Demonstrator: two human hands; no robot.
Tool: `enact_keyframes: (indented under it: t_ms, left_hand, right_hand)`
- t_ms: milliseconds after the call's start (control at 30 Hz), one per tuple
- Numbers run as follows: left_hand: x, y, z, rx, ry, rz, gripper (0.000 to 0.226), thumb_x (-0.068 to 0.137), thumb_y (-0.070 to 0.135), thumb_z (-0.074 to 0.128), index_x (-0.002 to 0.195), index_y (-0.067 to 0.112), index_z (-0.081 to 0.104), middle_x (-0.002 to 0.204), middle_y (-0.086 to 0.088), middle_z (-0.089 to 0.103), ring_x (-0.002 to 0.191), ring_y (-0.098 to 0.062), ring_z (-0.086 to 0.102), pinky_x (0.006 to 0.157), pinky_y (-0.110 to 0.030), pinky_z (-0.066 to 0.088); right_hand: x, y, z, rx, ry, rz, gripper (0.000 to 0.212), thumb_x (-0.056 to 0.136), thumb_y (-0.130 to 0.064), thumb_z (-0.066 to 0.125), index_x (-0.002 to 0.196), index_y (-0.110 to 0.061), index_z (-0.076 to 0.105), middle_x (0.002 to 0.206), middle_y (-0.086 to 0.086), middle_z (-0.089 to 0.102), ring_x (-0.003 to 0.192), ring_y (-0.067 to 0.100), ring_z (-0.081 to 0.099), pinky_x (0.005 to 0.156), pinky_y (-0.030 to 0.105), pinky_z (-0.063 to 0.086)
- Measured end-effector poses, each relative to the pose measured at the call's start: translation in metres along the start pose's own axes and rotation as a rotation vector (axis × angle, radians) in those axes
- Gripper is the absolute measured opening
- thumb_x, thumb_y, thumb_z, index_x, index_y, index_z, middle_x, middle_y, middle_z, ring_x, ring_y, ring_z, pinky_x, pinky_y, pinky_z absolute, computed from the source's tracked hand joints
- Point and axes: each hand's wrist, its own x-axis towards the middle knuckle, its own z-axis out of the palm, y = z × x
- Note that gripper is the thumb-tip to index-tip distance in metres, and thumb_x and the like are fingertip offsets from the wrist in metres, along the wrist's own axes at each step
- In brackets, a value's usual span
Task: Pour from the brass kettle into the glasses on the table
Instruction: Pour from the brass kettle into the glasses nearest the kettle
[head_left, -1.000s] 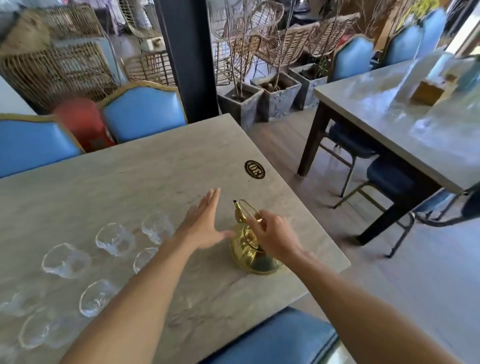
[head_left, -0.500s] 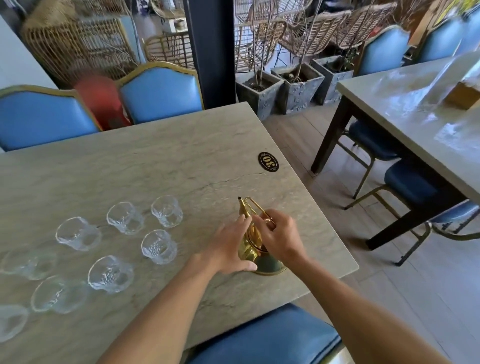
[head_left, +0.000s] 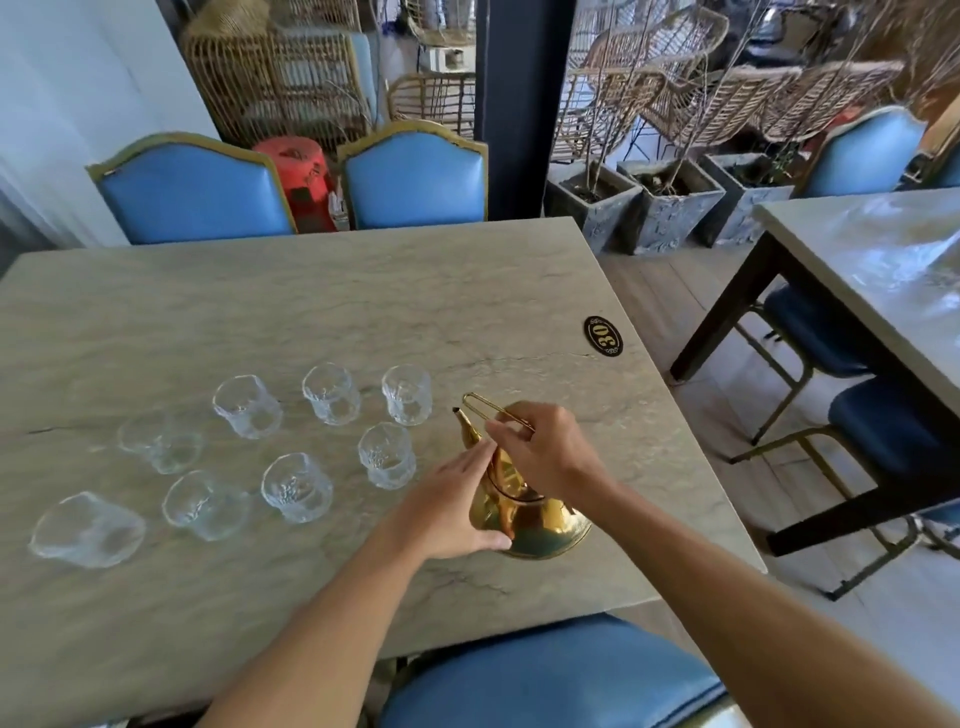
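**Both hands on the kettle, glasses lined up to its left**

We see the brass kettle (head_left: 535, 514) near the right-hand near corner of the stone-topped table (head_left: 311, 291), with its spout (head_left: 464, 422) pointing away from the person and slightly left, toward the glasses. Its base is at the table surface, but we cannot tell whether it rests there or is just lifted.

The right hand (head_left: 548, 452) is curled round the thin wire handle (head_left: 485, 404) above the kettle's body and grips it from above. The left hand (head_left: 449, 512) lies flat against the kettle's left side, with its fingers straight and together along the neck and its thumb down by the base.

We count eight clear glasses, all upright, in two rows of four to the left of the kettle. The far row begins with the glass (head_left: 409, 394) nearest the spout. The near row begins with a glass (head_left: 387, 455) just beside the left hand's fingertips. The leftmost glasses are blurred.

An oval plaque (head_left: 603, 336) marked 30 lies on the table beyond the kettle. Two blue chairs (head_left: 415, 176) stand along the far side, another blue seat (head_left: 550, 675) is under the near edge, and a second table (head_left: 857, 244) stands to the right.
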Motion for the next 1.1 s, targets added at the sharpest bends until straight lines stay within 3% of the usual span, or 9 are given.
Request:
enact_keyframes:
  t_ms: [200,433,600,900,1100]
  left_hand:
    - [-0.024,-0.022,0.002,-0.077,0.041,-0.047,0.131,0.069,0.069,0.086,0.167,0.037,0.005,0.166,0.000,0.043,0.149,-0.031,0.044,0.119,-0.053,0.043]
    - [-0.042,-0.043,0.005,-0.129,0.021,-0.031,0.135,0.071,0.072,0.083,0.168,0.036,-0.002,0.172,-0.001,0.034,0.153,-0.029,0.039,0.123,-0.050,0.039]
    - [-0.047,-0.051,0.008,-0.184,0.022,-0.041,0.143,0.057,0.082,0.081,0.167,0.040,-0.002,0.170,-0.002,0.036,0.149,-0.029,0.045,0.120,-0.051,0.043]
    - [-0.048,-0.059,0.007,-0.354,0.036,-0.033,0.133,0.060,0.058,0.098,0.165,0.034,0.020,0.161,0.002,0.049,0.146,-0.024,0.050,0.122,-0.044,0.041]
    - [-0.047,-0.058,0.007,-0.376,0.014,-0.015,0.131,0.064,0.056,0.098,0.166,0.031,0.019,0.161,0.000,0.050,0.146,-0.026,0.050,0.123,-0.040,0.040]
  right_hand:
    - [0.003,-0.034,0.019,-0.140,-0.074,0.020,0.027,0.098,-0.039,0.059,0.105,-0.018,0.075,0.089,0.002,0.075,0.074,0.017,0.070,0.067,0.036,0.059]
    - [0.004,-0.056,0.042,-0.204,-0.133,0.042,0.029,0.097,-0.039,0.061,0.105,-0.016,0.076,0.082,0.004,0.074,0.067,0.019,0.068,0.059,0.034,0.054]
    - [0.009,-0.070,0.051,-0.220,-0.168,0.091,0.028,0.098,-0.037,0.061,0.099,-0.013,0.075,0.063,0.001,0.065,0.041,0.010,0.052,0.042,0.023,0.039]
    - [0.015,-0.091,0.062,-0.268,-0.214,0.126,0.030,0.099,-0.035,0.060,0.100,-0.009,0.074,0.058,-0.001,0.058,0.041,0.010,0.048,0.032,0.014,0.030]
    - [0.019,-0.095,0.064,-0.308,-0.226,0.141,0.034,0.098,-0.036,0.060,0.095,-0.005,0.074,0.063,0.002,0.060,0.049,0.013,0.051,0.040,0.020,0.035]
